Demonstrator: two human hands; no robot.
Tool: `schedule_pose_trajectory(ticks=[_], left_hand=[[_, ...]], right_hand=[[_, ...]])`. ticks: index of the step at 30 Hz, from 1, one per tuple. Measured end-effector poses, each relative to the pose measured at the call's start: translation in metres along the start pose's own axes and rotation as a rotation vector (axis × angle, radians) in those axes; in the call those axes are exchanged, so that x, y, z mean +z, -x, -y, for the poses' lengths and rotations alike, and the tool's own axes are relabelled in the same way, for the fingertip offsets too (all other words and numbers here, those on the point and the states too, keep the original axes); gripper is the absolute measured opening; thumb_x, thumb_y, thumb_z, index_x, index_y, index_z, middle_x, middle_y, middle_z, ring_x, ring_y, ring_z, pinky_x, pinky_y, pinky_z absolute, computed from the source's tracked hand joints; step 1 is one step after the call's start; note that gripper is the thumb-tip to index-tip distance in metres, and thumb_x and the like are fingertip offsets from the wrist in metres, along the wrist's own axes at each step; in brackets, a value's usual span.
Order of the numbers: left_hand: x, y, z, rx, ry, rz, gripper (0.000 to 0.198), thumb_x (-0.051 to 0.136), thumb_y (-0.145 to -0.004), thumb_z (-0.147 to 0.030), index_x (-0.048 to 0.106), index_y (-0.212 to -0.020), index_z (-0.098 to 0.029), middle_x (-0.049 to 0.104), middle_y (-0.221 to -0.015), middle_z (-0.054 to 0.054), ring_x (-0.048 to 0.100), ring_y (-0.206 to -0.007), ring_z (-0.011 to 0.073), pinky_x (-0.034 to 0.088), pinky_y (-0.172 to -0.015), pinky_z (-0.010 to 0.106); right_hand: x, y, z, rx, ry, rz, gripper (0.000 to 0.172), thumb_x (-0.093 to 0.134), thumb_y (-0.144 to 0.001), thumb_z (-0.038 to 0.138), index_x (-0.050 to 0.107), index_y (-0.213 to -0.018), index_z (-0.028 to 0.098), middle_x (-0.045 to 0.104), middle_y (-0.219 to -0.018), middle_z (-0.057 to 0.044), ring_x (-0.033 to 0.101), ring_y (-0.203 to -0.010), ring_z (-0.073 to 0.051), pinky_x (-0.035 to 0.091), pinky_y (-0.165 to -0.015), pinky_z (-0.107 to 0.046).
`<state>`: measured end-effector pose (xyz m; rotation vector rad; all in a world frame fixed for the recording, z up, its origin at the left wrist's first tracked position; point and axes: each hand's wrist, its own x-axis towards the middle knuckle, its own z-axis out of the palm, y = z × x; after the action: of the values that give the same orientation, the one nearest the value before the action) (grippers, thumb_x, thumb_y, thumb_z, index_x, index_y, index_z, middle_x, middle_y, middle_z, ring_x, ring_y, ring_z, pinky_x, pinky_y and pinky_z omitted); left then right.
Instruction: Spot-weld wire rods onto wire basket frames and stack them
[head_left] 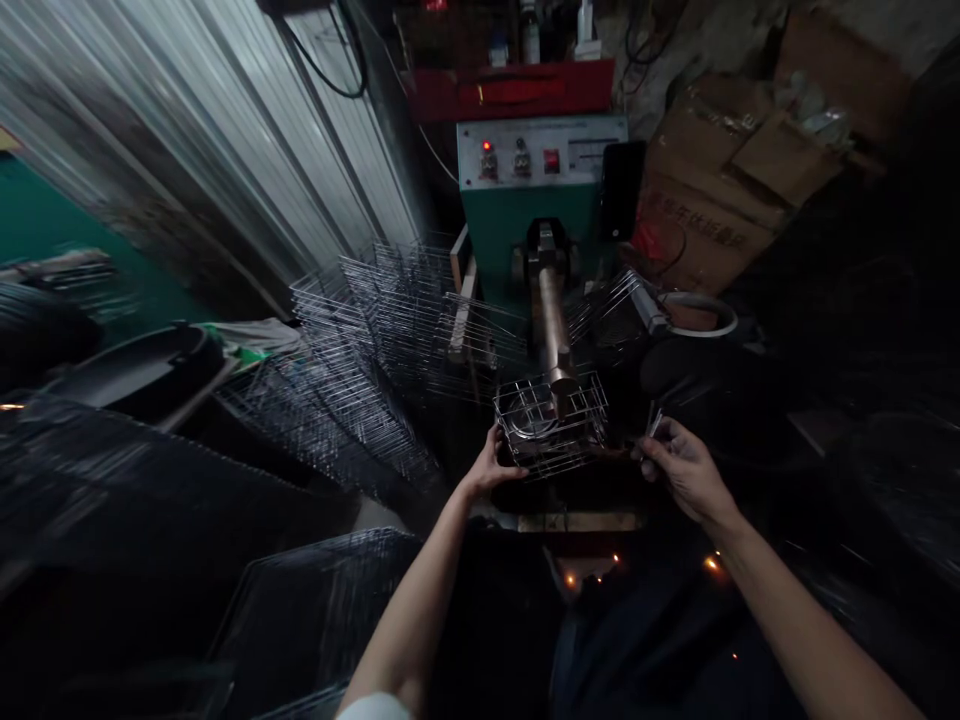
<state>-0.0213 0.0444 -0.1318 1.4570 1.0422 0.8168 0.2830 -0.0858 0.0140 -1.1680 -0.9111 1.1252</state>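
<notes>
A small wire basket sits tilted around the lower end of the copper-coloured welding arm. Its left side is gripped by my left hand, thumb along the near edge. Off to the basket's right, my right hand pinches a few short metal wires between thumb and fingers, apart from the basket. Behind the arm stands the green welding machine, with a red lamp lit on its grey control panel.
Stacked wire mesh panels crowd the left side. A cardboard box and a white-rimmed round container stand at the right. Orange sparks glow below my hands, near my lap. A black phone-like slab is by the panel.
</notes>
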Motion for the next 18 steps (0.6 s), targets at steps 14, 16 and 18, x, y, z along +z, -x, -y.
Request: schedule_pose_trajectory(ticks=[14, 16, 18], left_hand=[[0.044, 0.102, -0.089, 0.121, -0.722, 0.017, 0.122, 0.090, -0.047, -0.036, 0.026, -0.151, -0.027, 0.055, -0.140, 0.011, 0.053, -0.130, 0.0351, 0.036, -0.114, 0.056], [0.059, 0.096, -0.103, 0.173, -0.823, -0.005, 0.119, 0.089, -0.047, -0.037, 0.028, -0.149, -0.026, 0.054, -0.141, 0.012, 0.051, -0.131, 0.0376, 0.030, -0.117, 0.060], [0.069, 0.091, -0.114, 0.230, -0.867, -0.029, 0.113, 0.087, -0.049, -0.038, 0.030, -0.146, -0.025, 0.054, -0.141, 0.013, 0.048, -0.134, 0.0387, 0.026, -0.118, 0.061]], right_hand=[[0.011, 0.045, 0.016, 0.032, 0.424, 0.682, 0.025, 0.064, -0.093, 0.042, 0.073, -0.101, 0.020, 0.074, -0.092, -0.005, 0.070, -0.085, -0.020, 0.055, -0.078, -0.032], [0.023, 0.040, 0.002, -0.170, 0.684, 0.709, 0.017, 0.061, -0.096, 0.031, 0.073, -0.097, 0.020, 0.073, -0.090, -0.003, 0.067, -0.084, -0.019, 0.052, -0.079, -0.032], [0.031, 0.035, -0.016, -0.377, 0.926, 0.701, 0.014, 0.059, -0.097, 0.022, 0.072, -0.097, 0.018, 0.072, -0.090, -0.005, 0.065, -0.087, -0.020, 0.052, -0.082, -0.034]])
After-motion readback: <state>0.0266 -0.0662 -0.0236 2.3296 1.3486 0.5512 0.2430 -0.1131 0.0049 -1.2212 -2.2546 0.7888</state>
